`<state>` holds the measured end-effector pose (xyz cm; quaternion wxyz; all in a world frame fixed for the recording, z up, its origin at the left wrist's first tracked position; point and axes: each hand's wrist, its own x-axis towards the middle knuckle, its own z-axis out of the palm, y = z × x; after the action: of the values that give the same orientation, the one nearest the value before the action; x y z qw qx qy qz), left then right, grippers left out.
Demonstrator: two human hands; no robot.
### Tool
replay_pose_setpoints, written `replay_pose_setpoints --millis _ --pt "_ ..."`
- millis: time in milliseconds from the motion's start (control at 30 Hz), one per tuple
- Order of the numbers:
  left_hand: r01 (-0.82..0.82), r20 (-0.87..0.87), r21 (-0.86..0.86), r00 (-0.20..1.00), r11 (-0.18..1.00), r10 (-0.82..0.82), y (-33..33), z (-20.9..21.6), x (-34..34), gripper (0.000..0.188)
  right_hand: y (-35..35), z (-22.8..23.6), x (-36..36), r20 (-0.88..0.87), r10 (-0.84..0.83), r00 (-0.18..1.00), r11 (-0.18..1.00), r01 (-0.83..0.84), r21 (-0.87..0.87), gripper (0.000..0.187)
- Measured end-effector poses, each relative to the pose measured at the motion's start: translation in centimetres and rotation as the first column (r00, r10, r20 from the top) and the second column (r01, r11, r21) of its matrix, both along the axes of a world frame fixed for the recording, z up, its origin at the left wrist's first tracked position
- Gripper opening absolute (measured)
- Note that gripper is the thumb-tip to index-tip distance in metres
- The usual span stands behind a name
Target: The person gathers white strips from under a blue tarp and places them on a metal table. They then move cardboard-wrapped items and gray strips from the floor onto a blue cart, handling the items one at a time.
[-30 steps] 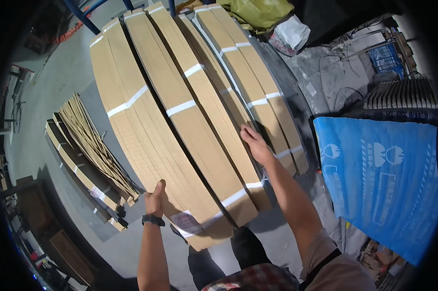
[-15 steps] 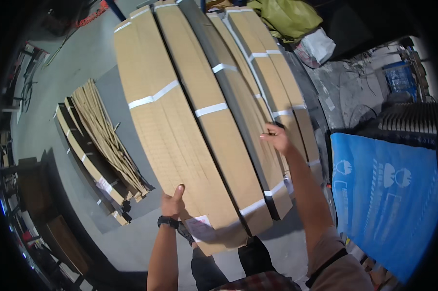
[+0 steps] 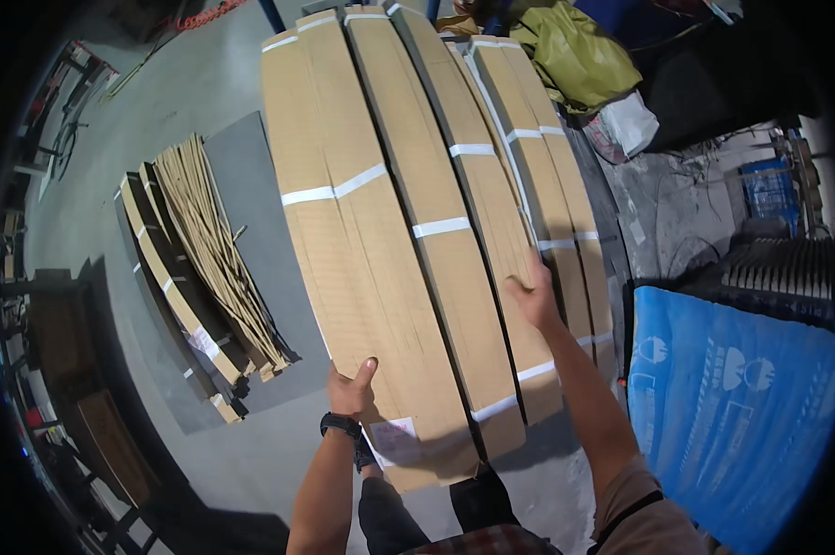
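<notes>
Long, flat cardboard packages with white straps lie side by side in front of me. My left hand point(image 3: 351, 392) is closed on the left edge of the leftmost package point(image 3: 343, 268), thumb on top and fingers hidden at its side. A paper label point(image 3: 394, 438) is stuck near that package's close end. My right hand point(image 3: 536, 294) grips the right edge of the third package point(image 3: 493, 203), thumb lying on its top, fingertips out of sight. Between these two sits the second package point(image 3: 436, 176). Narrower strapped packages point(image 3: 554, 208) lie just right of my right hand.
On the floor at left, thin brown strips point(image 3: 209, 250) and narrow strapped packages point(image 3: 163, 268) rest on a grey sheet point(image 3: 242, 162). A blue printed sheet point(image 3: 713, 407) stands at right. Behind are an olive-green bag point(image 3: 579, 55) and a white bag point(image 3: 628, 125).
The third package has turned flatter and closer to the second, hiding its dark side. My right hand has moved down onto its edge. The whole view has shifted slightly.
</notes>
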<state>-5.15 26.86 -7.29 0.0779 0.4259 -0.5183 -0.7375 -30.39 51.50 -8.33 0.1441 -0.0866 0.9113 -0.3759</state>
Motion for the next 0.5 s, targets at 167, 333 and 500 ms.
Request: replay_pose_setpoints --millis 167,333,500 --pt "-0.017 -0.006 -0.016 1.0 1.0 0.017 -0.2 0.8 0.2 0.049 -1.4 1.5 1.9 -0.265 0.096 0.959 0.94 0.0 0.342 0.066" --pt "-0.005 -0.04 -0.012 0.999 1.0 0.005 0.0 0.9 -0.5 0.053 -0.2 1.5 -4.8 0.646 0.186 0.74 0.883 0.162 -0.44 0.055" --pt "0.001 0.0 -0.064 1.0 0.998 -0.001 -0.1 1.8 -0.6 0.052 -2.2 1.3 -4.6 0.231 0.099 0.968 0.961 -0.033 -0.274 0.068"
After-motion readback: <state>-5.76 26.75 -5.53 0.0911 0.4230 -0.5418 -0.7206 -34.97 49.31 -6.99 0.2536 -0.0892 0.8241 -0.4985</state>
